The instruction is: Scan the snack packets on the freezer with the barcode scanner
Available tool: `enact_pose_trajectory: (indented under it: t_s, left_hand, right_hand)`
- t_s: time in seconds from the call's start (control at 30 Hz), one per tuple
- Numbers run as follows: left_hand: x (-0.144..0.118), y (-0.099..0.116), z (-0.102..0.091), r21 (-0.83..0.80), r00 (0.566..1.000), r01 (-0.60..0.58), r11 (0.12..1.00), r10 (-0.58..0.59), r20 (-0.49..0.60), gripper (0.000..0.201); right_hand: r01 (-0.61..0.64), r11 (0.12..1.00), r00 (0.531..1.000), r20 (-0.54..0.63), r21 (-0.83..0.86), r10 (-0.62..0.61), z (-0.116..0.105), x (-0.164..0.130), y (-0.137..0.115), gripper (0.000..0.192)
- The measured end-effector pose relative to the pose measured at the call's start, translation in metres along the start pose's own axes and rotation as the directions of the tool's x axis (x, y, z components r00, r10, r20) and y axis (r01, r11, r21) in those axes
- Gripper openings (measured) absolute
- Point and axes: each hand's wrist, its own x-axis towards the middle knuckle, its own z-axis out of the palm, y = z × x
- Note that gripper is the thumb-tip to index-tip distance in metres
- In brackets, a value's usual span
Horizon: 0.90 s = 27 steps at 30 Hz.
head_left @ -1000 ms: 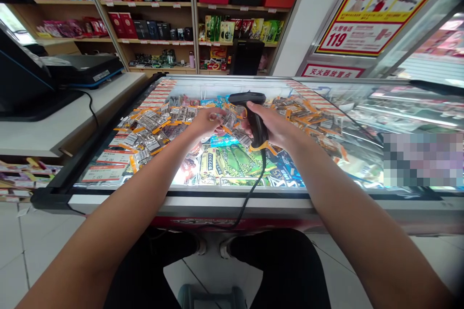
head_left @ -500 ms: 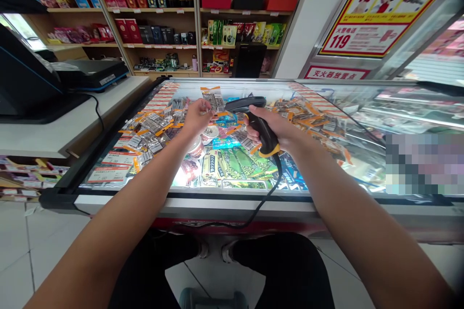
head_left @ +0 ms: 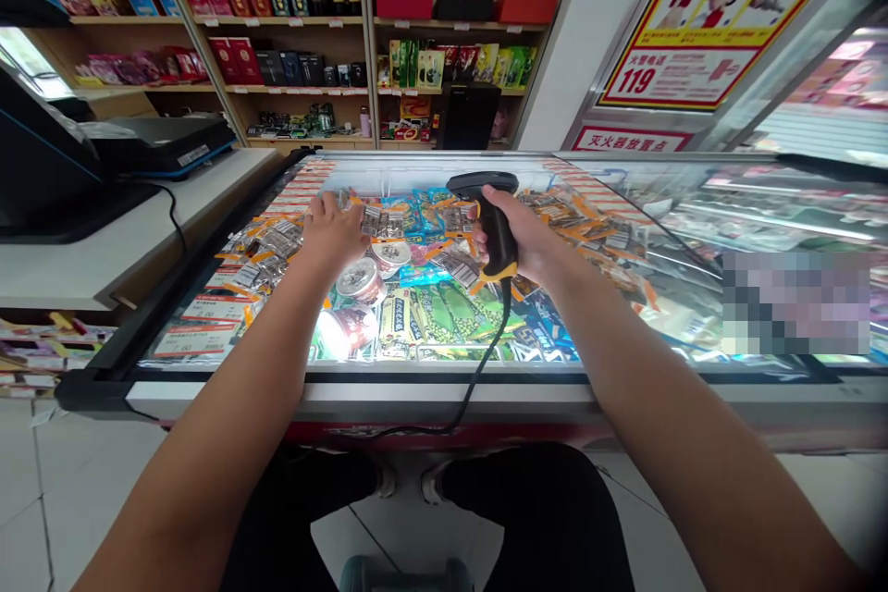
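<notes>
My right hand (head_left: 510, 227) is wrapped round the grip of a black and yellow handheld barcode scanner (head_left: 494, 227). The scanner's head points left above the goods, and its black cable hangs down over the front edge. My left hand (head_left: 334, 229) rests palm down over small clear snack packets with orange edges (head_left: 277, 240), its fingers a little apart. Beside its thumb lies another orange-edged packet (head_left: 381, 222). Whatever is under the left fingers is hidden. Round tubs (head_left: 361, 280) and green bean-print packs (head_left: 450, 310) lie nearer my body.
The goods lie on or under the glass of a chest freezer (head_left: 486, 379) with a dark frame. To the left stands a white counter (head_left: 111, 250) with a black scale (head_left: 159, 143). Shelves (head_left: 277, 92) of boxes and bottles line the back.
My left hand has moved left and down from a raised orange-edged packet that it was pinching; its fingers have spread. The scanner has tilted more upright and shifted slightly right.
</notes>
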Motion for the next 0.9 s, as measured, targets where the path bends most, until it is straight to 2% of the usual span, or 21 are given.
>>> enact_pose_trajectory:
  t_s: [0.07, 0.13, 0.2, 0.27, 0.33, 0.47, 0.6, 0.7, 0.9]
  left_hand:
    - [-0.008, 0.017, -0.001, -0.059, 0.998, -0.067, 0.996, 0.066, -0.019, 0.048]
    - [-0.017, 0.04, 0.001, -0.204, 0.983, -0.164, 0.965, 0.177, 0.045, 0.051]
    - [-0.025, 0.063, 0.006, -0.313, 0.963, -0.212, 0.926, 0.252, 0.092, 0.059]
    - [-0.03, 0.081, 0.013, -0.337, 0.96, -0.2, 0.92, 0.252, 0.118, 0.063]
    - [-0.031, 0.089, 0.018, -0.372, 0.964, -0.168, 0.913, 0.23, 0.129, 0.057]
    - [-0.023, 0.08, 0.019, -0.547, 0.977, -0.045, 0.836, 0.152, 0.152, 0.044]
    - [-0.009, 0.059, 0.013, -0.723, 0.991, 0.077, 0.686, 0.03, 0.133, 0.038]
    - [-0.002, 0.051, 0.013, -0.764, 0.998, 0.043, 0.644, 0.014, 0.068, 0.038]
    - [0.0, 0.05, 0.017, -0.771, 0.998, -0.055, 0.635, 0.065, -0.017, 0.041]
  right_hand:
    - [0.009, 1.0, 1.0, -0.001, -0.001, -0.009, -0.001, 0.0, 0.001, 0.04]
    - [0.011, 1.0, 1.0, 0.001, -0.01, -0.011, 0.0, 0.0, 0.001, 0.04]
    - [0.004, 1.0, 1.0, 0.008, -0.024, -0.004, 0.001, -0.001, 0.002, 0.04]
    - [-0.007, 0.999, 1.0, 0.015, -0.036, 0.008, 0.002, 0.0, 0.002, 0.04]
    - [-0.028, 0.999, 1.0, 0.011, -0.046, 0.028, 0.003, 0.0, 0.002, 0.039]
    - [-0.041, 0.996, 0.999, 0.032, -0.083, 0.044, 0.0, 0.0, 0.001, 0.039]
    - [-0.017, 0.983, 0.984, 0.173, -0.183, 0.049, -0.003, -0.006, -0.002, 0.04]
    - [0.02, 0.966, 0.972, 0.232, -0.256, 0.042, -0.002, -0.011, -0.003, 0.043]
    - [0.1, 0.952, 0.958, 0.288, -0.288, -0.014, 0.0, -0.012, 0.0, 0.043]
